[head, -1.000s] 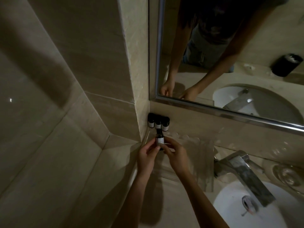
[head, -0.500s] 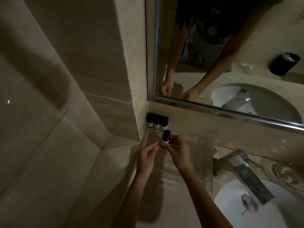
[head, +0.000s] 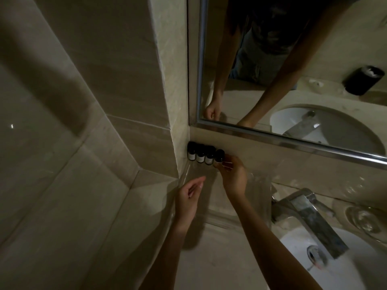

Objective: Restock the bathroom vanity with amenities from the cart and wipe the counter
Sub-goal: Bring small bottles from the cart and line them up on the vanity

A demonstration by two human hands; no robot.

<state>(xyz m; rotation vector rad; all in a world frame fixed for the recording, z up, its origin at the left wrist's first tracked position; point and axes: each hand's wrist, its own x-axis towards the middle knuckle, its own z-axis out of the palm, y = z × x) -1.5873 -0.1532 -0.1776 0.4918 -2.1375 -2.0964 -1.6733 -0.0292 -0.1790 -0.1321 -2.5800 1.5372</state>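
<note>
Since half a second ago our left hand (head: 189, 197) has let go of the small dark bottle (head: 219, 156) and dropped back toward us. It now hangs above the counter (head: 219, 260) with fingers loosely straight, holding nothing. To its right lie the white sink basin (head: 297, 266) and the chrome faucet (head: 307, 218), with a clear glass (head: 365, 220) at the frame's edge. Farther in, our right hand (head: 233, 174) has carried the bottle up and back. Its fingertips pinch the bottle low on the body, cap up, just beside the row of three matching bottles (head: 200, 155) that stands in the corner against the wall. It now reads as fourth in line, though we cannot tell whether its base already rests on the surface. Beyond, the mirror (head: 272, 136) reflects both arms and a black canister (head: 364, 82). We judge the bottle restock nearly done, with only the release left. No cloth shows, so the wiping of the counter seems still ahead, and we cannot say whether other amenities remain.
</note>
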